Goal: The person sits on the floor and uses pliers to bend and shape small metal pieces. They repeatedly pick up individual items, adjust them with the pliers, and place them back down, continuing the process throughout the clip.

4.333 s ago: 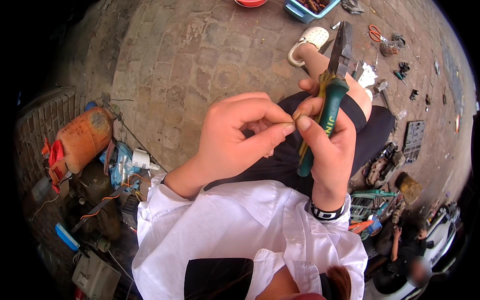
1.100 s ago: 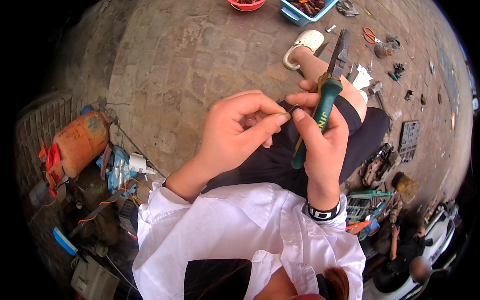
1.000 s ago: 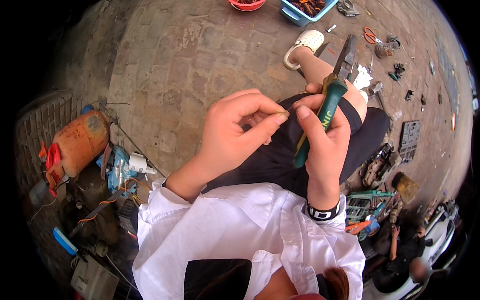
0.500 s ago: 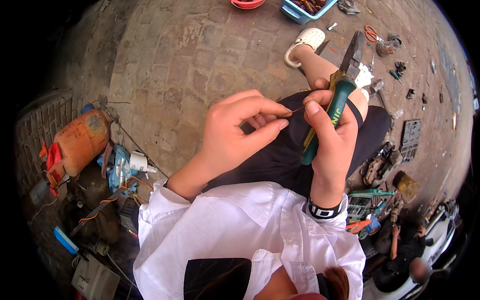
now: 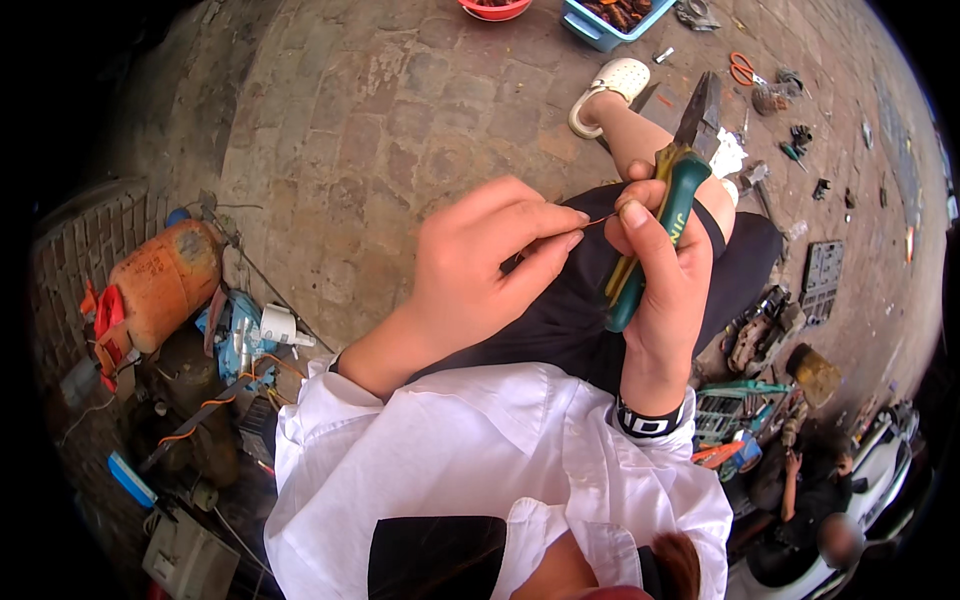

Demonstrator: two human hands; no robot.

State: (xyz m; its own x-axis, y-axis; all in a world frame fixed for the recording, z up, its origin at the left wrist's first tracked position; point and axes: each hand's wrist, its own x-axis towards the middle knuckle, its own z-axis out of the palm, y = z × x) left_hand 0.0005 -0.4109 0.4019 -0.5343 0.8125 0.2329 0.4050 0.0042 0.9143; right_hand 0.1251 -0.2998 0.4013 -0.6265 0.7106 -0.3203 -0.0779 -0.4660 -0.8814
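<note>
Over my dark-trousered lap, my left hand [image 5: 480, 265] pinches a short, thin reddish wire [image 5: 601, 220] between thumb and forefinger. The wire's other end runs to the thumb and forefinger of my right hand [image 5: 662, 275]. That same hand also holds a pair of pliers [image 5: 687, 180] with green and yellow handles against the palm. The pliers' dark jaws point up and away from me, past my knee. Whether the jaws are fully closed is hard to make out. The wire's ends are hidden by my fingertips.
On the paved ground ahead stand a blue basin [image 5: 600, 32] of dark brownish pieces and a red bowl [image 5: 497, 10]. Orange-handled scissors [image 5: 742, 69] and scattered tools lie to the right. An orange gas cylinder [image 5: 165, 268] lies at left. Another person [image 5: 815, 490] is at lower right.
My left fingertips have moved slightly up and right, with thumb and forefinger closer together. The pliers' jaws have dipped a little in my right hand.
</note>
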